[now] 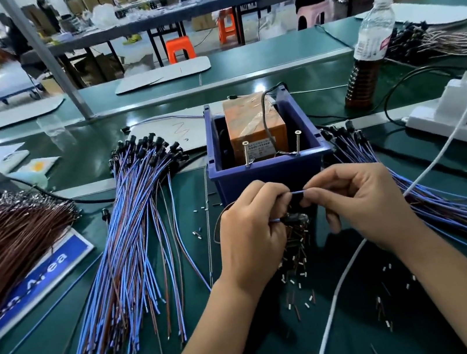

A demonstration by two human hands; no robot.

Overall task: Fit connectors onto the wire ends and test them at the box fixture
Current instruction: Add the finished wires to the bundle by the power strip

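Both hands meet just in front of the blue box fixture [267, 168], pinching one short blue wire [297, 193] stretched level between them. The left hand [250, 235] has thumb and forefinger closed on the wire's left end, the other fingers curled over a second blue wire end and a dark connector body [295, 218] tucked against the palm. The right hand [361, 202] pinches the wire's right end, knuckles up, its lower fingers folded loosely. Both forearms come up from the bottom edge, converging.

Small loose connectors [296, 261] lie scattered on the green bench beneath the hands. A fanned bundle of blue and brown wires [134, 253] lies left, another [444, 204] right. Two upright screws [247, 153] stand at the box's near edge.
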